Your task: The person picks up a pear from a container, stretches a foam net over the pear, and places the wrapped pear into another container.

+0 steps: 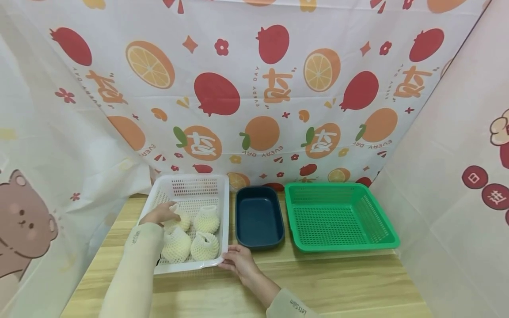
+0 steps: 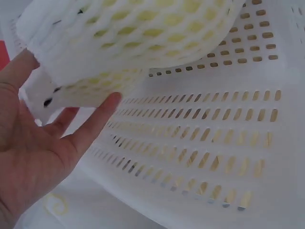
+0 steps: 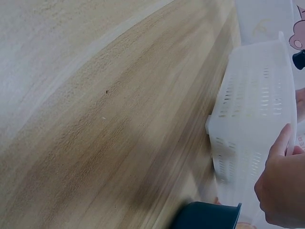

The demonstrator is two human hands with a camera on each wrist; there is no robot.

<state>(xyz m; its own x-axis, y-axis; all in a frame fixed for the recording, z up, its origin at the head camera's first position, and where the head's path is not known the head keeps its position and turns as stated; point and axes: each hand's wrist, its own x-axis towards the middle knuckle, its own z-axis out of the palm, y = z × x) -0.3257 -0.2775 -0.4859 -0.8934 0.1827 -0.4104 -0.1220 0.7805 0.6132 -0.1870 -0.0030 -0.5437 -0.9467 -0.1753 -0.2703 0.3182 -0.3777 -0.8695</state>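
A white plastic basket (image 1: 226, 207) with slotted walls stands at the left of the table and holds several round, pale yellow fruits (image 1: 176, 245), each in a white foam net. Inside its left side, my left hand (image 1: 159, 213) holds one netted fruit (image 2: 162, 33). In the left wrist view, the thumb and fingers lie on opposite sides of the loose end of the net. At the basket's near right corner, my right hand (image 1: 239, 261) grips the rim. One finger lies along the wall outside in the right wrist view, and part of that hand is hidden.
Beside the white basket stands a dark blue rectangular tub (image 1: 260, 218). Farther right is a green slotted basket (image 1: 342, 247). All stand on a wood-grain table (image 1: 330, 282), with a fruit-printed white cloth (image 1: 238, 123) behind and cloths at both sides.
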